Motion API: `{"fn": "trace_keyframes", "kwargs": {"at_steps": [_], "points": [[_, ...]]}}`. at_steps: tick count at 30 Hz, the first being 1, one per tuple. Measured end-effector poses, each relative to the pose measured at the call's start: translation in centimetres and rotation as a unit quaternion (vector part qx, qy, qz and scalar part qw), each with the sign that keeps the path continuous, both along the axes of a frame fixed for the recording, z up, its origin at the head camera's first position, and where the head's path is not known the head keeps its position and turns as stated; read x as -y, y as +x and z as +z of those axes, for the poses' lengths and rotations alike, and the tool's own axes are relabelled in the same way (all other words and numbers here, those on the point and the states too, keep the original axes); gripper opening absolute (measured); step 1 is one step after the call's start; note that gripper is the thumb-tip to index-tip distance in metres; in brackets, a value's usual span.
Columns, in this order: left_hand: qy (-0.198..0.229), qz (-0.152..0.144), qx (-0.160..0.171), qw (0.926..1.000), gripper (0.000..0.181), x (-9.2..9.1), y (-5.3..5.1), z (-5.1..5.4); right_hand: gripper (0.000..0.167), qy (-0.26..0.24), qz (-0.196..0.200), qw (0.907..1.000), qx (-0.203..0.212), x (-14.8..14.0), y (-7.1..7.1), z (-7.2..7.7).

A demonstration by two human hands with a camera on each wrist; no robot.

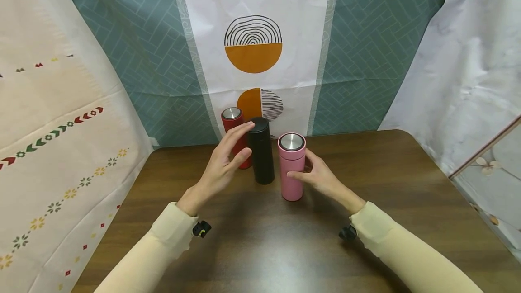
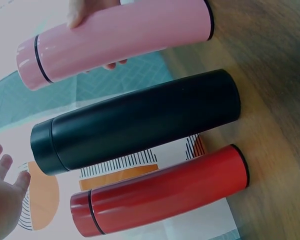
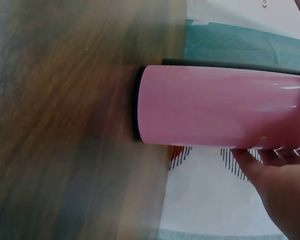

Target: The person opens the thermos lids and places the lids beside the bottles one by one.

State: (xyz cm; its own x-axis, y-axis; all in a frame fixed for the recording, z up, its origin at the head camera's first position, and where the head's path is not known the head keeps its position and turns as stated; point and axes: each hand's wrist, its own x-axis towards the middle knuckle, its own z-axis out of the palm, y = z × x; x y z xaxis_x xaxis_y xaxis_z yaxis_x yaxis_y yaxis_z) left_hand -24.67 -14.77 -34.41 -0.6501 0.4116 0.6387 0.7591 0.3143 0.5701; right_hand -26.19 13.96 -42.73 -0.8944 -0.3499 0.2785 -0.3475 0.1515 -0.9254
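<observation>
My right hand [image 1: 322,178] grips the side of a pink thermos bottle [image 1: 292,175] with a steel-topped lid, thumb across its front. The bottle stands upright on the table. To its left and a little farther back is a black thermos bottle [image 1: 262,155], also upright. My left hand [image 1: 217,168] hovers beside the black one, fingers extended and holding nothing. Partly hidden behind that hand stands a red thermos bottle [image 1: 231,119]. In the left wrist view the pink, black [image 2: 140,120] and red [image 2: 165,197] bottles show in a row, with gaps between them.
The brown wooden table [image 1: 260,248] has rounded far corners. Behind it hangs a teal and white patterned cloth [image 1: 358,58]. An embroidered cream cloth [image 1: 61,157] borders the left side, and a white marbled sheet [image 1: 480,80] the right.
</observation>
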Motion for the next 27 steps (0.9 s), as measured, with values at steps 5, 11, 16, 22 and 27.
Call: {"fn": "trace_keyframes", "kwargs": {"at_steps": [5, 11, 16, 22, 27], "points": [[0.006, -0.002, -0.004, 1.0, 0.061, 0.1, 0.1, 0.3, 0.07, -0.001, -0.002, 1.0, -0.004, 0.5, 0.1, 0.1], [0.005, -0.008, -0.006, 0.9999, 0.062, -0.3, 0.1, 0.9, 0.073, 0.009, 0.005, 0.9999, -0.011, 0.6, 0.6, 0.3], [0.002, -0.018, -0.004, 0.9998, 0.062, -0.8, 0.0, 0.8, 0.07, 0.012, 0.022, 0.9997, -0.001, 0.7, 0.9, 0.3], [0.005, -0.03, -0.002, 0.9995, 0.062, -1.6, -0.1, 0.4, 0.069, 0.001, 0.054, 0.9985, 0.002, 0.9, 1.1, 0.2], [-0.001, -0.041, -0.002, 0.9992, 0.065, -2.5, -0.1, 0.3, 0.068, 0.0, 0.064, 0.9979, 0.006, 1.0, 1.2, 0.0]]}}
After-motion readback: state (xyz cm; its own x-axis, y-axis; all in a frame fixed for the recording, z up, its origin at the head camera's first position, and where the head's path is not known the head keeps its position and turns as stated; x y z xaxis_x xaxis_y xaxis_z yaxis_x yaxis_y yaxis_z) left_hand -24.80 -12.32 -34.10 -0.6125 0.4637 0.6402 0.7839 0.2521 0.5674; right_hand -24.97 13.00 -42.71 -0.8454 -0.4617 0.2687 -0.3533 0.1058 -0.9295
